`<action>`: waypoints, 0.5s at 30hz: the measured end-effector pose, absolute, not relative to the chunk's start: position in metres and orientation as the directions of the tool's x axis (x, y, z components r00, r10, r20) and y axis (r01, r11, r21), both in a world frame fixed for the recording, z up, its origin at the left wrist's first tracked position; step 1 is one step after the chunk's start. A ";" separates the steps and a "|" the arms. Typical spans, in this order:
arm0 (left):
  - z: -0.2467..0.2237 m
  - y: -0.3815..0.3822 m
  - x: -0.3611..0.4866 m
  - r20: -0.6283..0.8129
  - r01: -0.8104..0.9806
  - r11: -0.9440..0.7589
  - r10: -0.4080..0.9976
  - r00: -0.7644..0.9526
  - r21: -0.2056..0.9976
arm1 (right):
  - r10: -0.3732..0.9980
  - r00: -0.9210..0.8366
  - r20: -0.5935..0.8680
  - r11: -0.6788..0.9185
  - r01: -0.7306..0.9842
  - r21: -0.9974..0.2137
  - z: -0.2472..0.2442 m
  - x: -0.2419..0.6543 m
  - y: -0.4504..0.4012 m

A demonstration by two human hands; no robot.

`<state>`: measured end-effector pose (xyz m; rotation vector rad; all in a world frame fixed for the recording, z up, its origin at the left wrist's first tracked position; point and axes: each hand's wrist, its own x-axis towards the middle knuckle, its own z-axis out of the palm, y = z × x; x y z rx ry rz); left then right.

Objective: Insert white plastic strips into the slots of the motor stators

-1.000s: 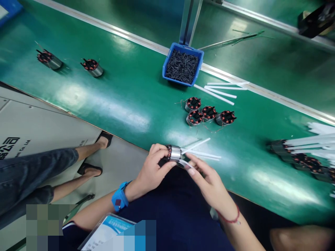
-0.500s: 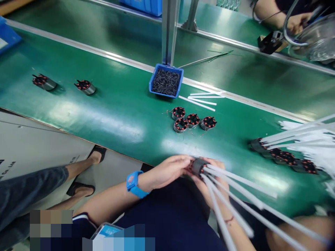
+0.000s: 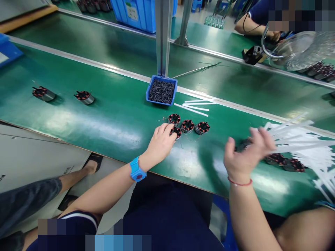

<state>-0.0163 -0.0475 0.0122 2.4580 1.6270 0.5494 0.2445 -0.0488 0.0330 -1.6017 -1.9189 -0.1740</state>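
Note:
My left hand reaches over the middle of the green bench, its fingers and thumb closed round a motor stator with copper windings and black tips. Three similar stators stand close to it, among them one stator just to the right. My right hand, blurred by motion, is raised with fingers apart and nothing visible in it. Behind and beside it lies a row of stators, partly hidden by that hand. Long white strips stick out to the right from that row.
A blue bin of short black pieces stands by the metal post. Several white strips lie near it; a large heap of strips is at right. Two stators stand at left. A co-worker's arm is across the bench.
The stator with white strips has left both hands. My left hand has moved forward onto a bench stator; my right hand has gone right to the row and opened.

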 end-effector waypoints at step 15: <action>0.001 -0.128 -0.045 0.021 0.643 -0.062 0.997 0.071 0.763 | 0.928 -0.342 -0.150 0.295 0.917 -0.270 0.046 0.170 0.114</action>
